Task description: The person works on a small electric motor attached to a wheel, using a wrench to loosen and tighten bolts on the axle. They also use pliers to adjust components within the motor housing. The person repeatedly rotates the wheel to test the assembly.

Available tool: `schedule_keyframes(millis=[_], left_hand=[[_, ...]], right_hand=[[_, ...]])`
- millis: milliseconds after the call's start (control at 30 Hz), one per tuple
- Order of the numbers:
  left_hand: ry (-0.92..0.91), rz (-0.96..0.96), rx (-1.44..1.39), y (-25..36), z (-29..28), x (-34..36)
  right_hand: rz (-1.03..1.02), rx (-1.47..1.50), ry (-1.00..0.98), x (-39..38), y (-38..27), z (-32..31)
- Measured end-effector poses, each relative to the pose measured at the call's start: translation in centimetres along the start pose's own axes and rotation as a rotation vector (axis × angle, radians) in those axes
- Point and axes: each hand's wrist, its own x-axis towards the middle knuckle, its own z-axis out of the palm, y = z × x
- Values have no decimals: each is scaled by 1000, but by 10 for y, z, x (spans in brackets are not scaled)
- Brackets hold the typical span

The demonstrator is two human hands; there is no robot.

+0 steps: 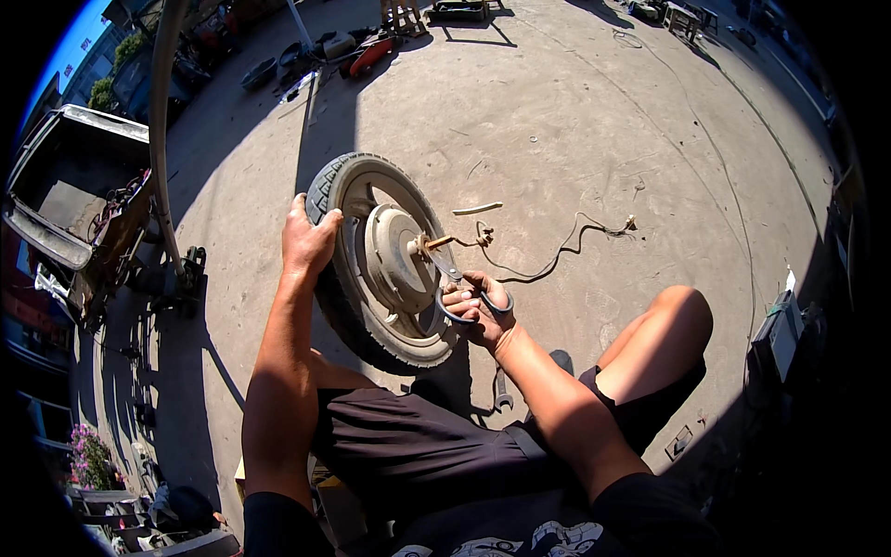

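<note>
A hub-motor wheel with a black tyre stands tilted on the ground between my legs. My left hand is closed round the top left of its tyre, thumb on the near side. In my right hand is a pair of scissors, fingers through the dark handle loops. The blades reach up to the rusty axle at the hub's middle, where a cable comes out. Whether they touch the cable I cannot tell. From there the dark cable trails right along the concrete to a pale connector.
A pale strip lies just beyond the wheel. On the ground by my legs is an open-ended wrench. A cart with an open bed stands at the left, near a metal pole. Scrap parts lie farther back.
</note>
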Motion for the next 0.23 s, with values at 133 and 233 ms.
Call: schedule_keyframes(millis=[133,233], left_hand=[[0,-18,2,-3,2,3],[-9,-35,25,-9,1,5]], right_hand=[[70,77,21,1,-13,13],[59,124,35,2,-12,13]])
